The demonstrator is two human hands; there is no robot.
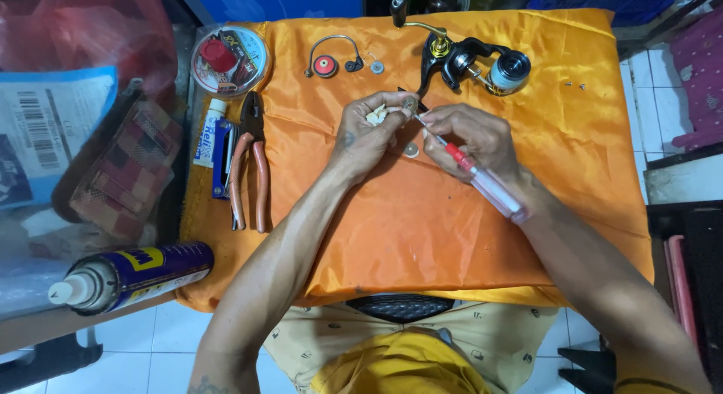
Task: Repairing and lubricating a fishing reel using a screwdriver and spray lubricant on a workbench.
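Observation:
My left hand (363, 134) pinches a small metal part (407, 103) together with a bit of white tissue (376, 115) above the orange cloth (422, 228). My right hand (471, 134) grips a clear-handled screwdriver (482, 179) with a red collar, its tip touching the small part. A small round washer (411, 149) lies on the cloth just below both hands. A partly dismantled black spinning reel (471, 63) with a gold handle arm lies just beyond the hands.
Orange-handled pliers (248, 164) and a small blue tube (212, 142) lie at the cloth's left. A bail wire with a red part (327, 61), a round line spool (228, 60) and tiny screws (574, 85) sit at the back. A blue spray can (132, 273) lies lower left.

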